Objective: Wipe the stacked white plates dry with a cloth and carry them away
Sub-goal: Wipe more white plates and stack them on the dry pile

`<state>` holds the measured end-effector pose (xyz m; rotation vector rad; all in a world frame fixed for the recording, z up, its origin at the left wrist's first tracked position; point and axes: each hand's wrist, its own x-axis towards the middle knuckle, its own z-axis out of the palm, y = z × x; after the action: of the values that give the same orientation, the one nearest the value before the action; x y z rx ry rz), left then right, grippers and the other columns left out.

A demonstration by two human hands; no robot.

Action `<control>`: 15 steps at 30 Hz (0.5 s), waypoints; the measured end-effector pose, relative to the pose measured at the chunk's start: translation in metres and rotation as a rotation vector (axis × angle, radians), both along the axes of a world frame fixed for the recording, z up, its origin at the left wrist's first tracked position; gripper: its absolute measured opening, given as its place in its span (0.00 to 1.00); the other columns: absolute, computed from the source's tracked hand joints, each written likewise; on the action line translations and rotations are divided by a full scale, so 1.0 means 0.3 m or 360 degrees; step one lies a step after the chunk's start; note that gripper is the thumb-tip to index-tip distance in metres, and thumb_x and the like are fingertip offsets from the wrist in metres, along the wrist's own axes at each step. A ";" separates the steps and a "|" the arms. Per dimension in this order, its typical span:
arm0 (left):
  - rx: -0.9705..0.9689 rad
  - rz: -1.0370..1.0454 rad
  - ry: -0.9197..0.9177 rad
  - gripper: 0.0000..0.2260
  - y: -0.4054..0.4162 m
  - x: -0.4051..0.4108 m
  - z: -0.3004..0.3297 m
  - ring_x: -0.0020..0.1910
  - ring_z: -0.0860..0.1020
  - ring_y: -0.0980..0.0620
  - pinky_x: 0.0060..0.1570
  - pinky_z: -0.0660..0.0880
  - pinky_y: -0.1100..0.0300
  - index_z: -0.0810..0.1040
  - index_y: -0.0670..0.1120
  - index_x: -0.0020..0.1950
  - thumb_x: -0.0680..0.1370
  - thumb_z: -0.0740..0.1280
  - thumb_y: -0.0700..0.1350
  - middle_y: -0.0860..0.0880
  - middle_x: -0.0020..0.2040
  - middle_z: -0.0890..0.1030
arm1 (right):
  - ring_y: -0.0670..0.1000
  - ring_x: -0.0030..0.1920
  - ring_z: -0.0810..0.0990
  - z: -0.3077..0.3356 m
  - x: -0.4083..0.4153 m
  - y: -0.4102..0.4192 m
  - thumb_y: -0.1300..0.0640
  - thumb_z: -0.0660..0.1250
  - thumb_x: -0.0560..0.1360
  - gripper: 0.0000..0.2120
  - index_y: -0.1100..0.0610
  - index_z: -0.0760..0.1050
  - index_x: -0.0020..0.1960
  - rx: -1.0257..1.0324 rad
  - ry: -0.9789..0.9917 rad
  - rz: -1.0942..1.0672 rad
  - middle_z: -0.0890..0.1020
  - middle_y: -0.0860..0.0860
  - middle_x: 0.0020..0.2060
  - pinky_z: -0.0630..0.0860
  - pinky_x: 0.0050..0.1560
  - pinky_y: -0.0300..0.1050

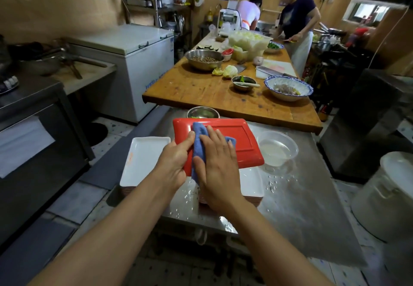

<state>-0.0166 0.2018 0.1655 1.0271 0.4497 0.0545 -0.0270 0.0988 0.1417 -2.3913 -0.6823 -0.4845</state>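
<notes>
A rectangular plate (243,138) is held bottom up, its underside red, above the wet steel table (301,196). My left hand (173,160) grips its near left edge, thumb on top. My right hand (215,165) presses a blue cloth (197,138) flat against the red underside. A stack of white rectangular plates (145,158) with red sides stands at the left. A second stack (252,185) sits under the held plate, partly hidden by it and my right hand.
A clear plastic bowl (277,148) with water stands right of the plate, and a steel bowl (203,113) behind it. Beyond is a wooden table (201,89) with bowls and vegetables. Two people work at the far end. A white bucket (388,196) stands at right.
</notes>
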 end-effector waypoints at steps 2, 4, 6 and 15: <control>0.0053 0.0014 -0.0025 0.05 0.026 -0.013 0.000 0.33 0.82 0.51 0.30 0.79 0.59 0.77 0.44 0.50 0.78 0.65 0.44 0.45 0.39 0.83 | 0.48 0.76 0.52 0.015 0.036 0.010 0.45 0.49 0.76 0.26 0.54 0.64 0.71 0.0039 0.0108 0.0007 0.59 0.50 0.75 0.44 0.75 0.50; 0.0038 0.0040 -0.0037 0.04 0.064 -0.029 0.006 0.30 0.82 0.51 0.26 0.78 0.58 0.76 0.44 0.50 0.78 0.65 0.43 0.46 0.35 0.83 | 0.47 0.76 0.49 0.017 0.078 0.000 0.46 0.49 0.77 0.25 0.52 0.63 0.71 0.0057 0.0175 -0.0047 0.57 0.49 0.76 0.42 0.75 0.52; 0.0041 0.0079 -0.0022 0.03 0.117 -0.042 0.010 0.30 0.83 0.50 0.26 0.78 0.55 0.76 0.45 0.50 0.77 0.66 0.43 0.47 0.33 0.84 | 0.49 0.76 0.48 0.009 0.115 -0.023 0.48 0.51 0.80 0.21 0.52 0.63 0.71 0.0085 0.0237 -0.0139 0.55 0.51 0.76 0.42 0.74 0.53; 0.0078 0.0235 0.0043 0.11 0.308 -0.079 -0.016 0.39 0.82 0.46 0.36 0.77 0.51 0.75 0.46 0.58 0.76 0.68 0.44 0.45 0.43 0.83 | 0.49 0.38 0.75 -0.060 0.155 -0.019 0.58 0.54 0.81 0.05 0.54 0.68 0.51 0.0534 0.0533 -0.0169 0.76 0.51 0.40 0.64 0.34 0.38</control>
<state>-0.0403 0.2942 0.1606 1.0422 0.5505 0.1842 0.0196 0.0932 0.1238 -2.1245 -0.2988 -0.2111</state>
